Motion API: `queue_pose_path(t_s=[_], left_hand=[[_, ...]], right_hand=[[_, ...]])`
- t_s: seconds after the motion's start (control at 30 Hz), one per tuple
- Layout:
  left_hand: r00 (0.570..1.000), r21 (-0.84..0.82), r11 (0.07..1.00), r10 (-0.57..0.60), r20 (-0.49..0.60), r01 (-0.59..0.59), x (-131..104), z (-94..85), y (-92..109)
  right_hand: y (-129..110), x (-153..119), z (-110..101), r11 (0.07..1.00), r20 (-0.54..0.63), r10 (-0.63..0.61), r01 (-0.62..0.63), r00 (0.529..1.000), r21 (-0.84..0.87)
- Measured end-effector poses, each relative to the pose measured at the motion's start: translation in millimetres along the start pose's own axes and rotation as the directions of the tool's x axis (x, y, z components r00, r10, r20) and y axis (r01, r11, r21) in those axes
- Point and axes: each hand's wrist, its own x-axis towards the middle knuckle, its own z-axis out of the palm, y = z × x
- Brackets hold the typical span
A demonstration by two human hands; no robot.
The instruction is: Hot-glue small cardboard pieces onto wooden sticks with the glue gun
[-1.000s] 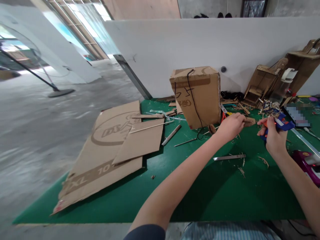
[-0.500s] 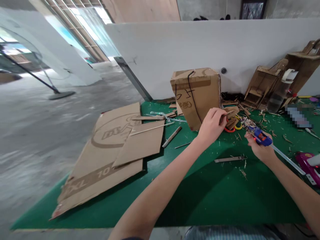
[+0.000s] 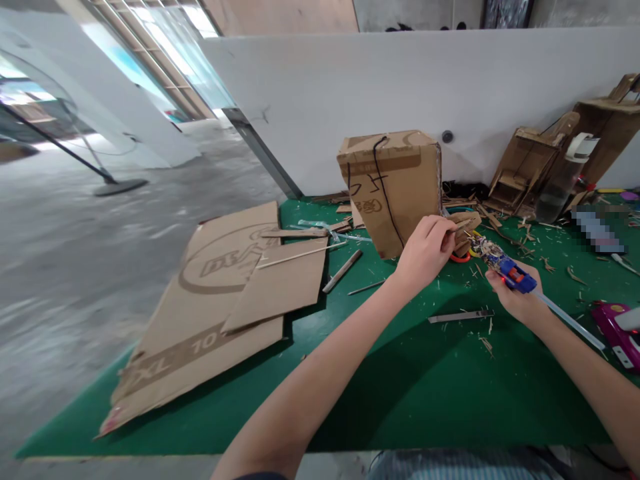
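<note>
My right hand [image 3: 520, 300] is wrapped round a blue hot glue gun [image 3: 517, 275], its nozzle end crusted with cardboard shreds and a long glue stick coming out of the back. The nozzle points left at a small cardboard piece [image 3: 465, 221] pinched in the fingertips of my left hand [image 3: 425, 250]. Whether nozzle and piece touch, I cannot tell. Just behind my left hand a cardboard box [image 3: 400, 187] stands upright with a black cord down its front. Scissors [image 3: 461, 259] with red and yellow handles lie partly hidden below the piece.
Flat cardboard sheets [image 3: 210, 280] cover the green table's left side. A cutter knife [image 3: 461, 317], a wooden strip [image 3: 343, 271] and a thin rod [image 3: 366, 288] lie mid-table. To the right are a water bottle [image 3: 563, 177], cardboard structures [image 3: 523, 163], a phone and a magenta device [image 3: 613, 323].
The glue gun in my right hand has moved a little left, bringing its nozzle closer to the cardboard piece. My left hand stays almost where it was.
</note>
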Motion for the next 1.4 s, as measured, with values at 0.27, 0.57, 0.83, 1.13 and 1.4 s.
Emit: queue_pose_path(t_s=[0.27, 0.57, 0.83, 1.13, 1.4], left_hand=[[1.000, -0.002, 1.000, 0.016, 0.021, -0.016, -1.2, 0.8, 1.2], [0.989, 0.000, 0.992, 0.128, -0.074, -0.128, 0.0, 2.2, -1.1], [0.986, 0.024, 0.991, 0.134, -0.094, -0.133, 0.1, 3.6, -1.9], [0.988, 0.029, 0.992, 0.126, -0.091, -0.124, 0.4, 2.7, -2.4], [0.989, 0.006, 0.992, 0.125, -0.076, -0.125, 0.0, 3.3, -2.4]], right_hand=[[1.1, 0.9, 0.1, 1.000, 0.015, -0.003, 0.003, 1.000, -0.009], [4.0, 1.4, -0.6, 0.997, 0.037, 0.010, -0.007, 0.999, -0.078], [3.9, 1.5, -0.2, 0.998, 0.022, 0.031, -0.030, 0.999, -0.062], [4.0, 2.8, -0.5, 0.997, -0.003, 0.047, -0.047, 0.999, -0.063], [2.6, 3.3, -0.8, 0.997, 0.004, 0.033, -0.032, 0.999, -0.077]])
